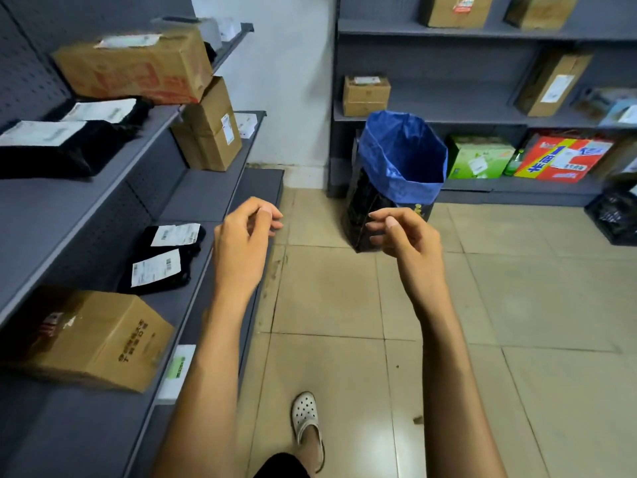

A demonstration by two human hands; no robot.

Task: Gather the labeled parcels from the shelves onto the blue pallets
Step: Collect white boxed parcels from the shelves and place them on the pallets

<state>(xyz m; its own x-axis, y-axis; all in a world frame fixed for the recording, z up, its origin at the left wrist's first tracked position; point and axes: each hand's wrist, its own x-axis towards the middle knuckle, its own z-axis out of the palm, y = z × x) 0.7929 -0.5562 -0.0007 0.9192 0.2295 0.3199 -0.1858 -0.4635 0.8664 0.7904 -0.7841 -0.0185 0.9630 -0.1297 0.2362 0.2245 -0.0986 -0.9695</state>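
My left hand (241, 232) and my right hand (403, 236) hover side by side over the aisle floor, fingers loosely curled, holding nothing. On the grey shelves to my left lie two black labeled bags (165, 257), a brown carton (100, 339) below them, two more black bags (58, 146) higher up, and cartons (138, 67) (210, 129) further along. The far shelving carries a small carton (366, 95), a tall leaning carton (551, 84), a green box (479, 157) and a red-and-yellow box (562, 159). No blue pallet is in view.
A tall black bin with a blue liner (400, 174) stands on the tiled floor just beyond my hands. A black crate (613, 215) sits at the right edge. My foot in a white clog (306, 419) is on the tiles below.
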